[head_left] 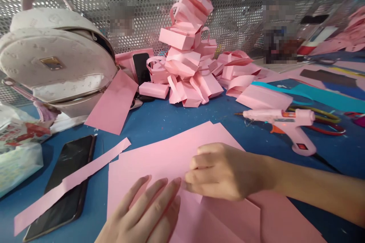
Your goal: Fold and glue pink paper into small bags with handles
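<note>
no readable txt, no legible nos., labels or signs

My flat blue table (159, 118) carries large pink paper sheets (171, 155), a black rectangular smartphone (71, 155) to my left, a cream rounded backpack (28, 57) behind it, heaped small pink paper bags (182, 60), and a pink plastic glue gun (299, 131) to my right

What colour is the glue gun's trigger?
Orange, on the pink glue gun. The head view shows it best.
</note>
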Demonstrator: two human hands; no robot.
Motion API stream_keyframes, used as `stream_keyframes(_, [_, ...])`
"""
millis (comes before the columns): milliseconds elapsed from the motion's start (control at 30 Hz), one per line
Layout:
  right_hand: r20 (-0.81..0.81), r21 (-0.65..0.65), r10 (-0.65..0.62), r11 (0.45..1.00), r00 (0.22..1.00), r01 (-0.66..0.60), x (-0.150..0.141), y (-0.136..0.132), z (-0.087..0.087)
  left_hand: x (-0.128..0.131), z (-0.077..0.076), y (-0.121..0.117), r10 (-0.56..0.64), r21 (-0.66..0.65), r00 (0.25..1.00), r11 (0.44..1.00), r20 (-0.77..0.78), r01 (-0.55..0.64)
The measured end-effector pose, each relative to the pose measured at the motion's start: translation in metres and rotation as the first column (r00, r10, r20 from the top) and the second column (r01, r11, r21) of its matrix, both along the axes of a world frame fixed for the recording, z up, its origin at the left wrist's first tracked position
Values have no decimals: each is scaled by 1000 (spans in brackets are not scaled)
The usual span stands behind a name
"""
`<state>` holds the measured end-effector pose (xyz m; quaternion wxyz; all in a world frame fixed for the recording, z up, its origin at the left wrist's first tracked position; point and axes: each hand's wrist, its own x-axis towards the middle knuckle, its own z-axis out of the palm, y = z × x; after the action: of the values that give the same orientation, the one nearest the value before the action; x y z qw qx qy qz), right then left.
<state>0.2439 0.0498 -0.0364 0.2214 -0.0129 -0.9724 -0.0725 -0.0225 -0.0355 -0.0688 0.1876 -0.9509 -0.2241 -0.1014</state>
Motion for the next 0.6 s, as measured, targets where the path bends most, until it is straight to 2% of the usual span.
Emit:
stream_keyframes(200, [-31, 7, 35, 999, 999, -35, 2, 2, -2, 8, 4, -10, 125, -127, 991, 985, 41, -119])
stream_keyframes(333, [-40, 17, 43, 999, 998, -42, 2, 2, -1, 11, 4, -12, 127, -148, 988, 982, 84, -113])
stream_keyframes(600, [-30, 27, 42, 999, 999, -41, 1, 0, 0, 11, -5, -10, 108, -119, 979, 989, 174, -88])
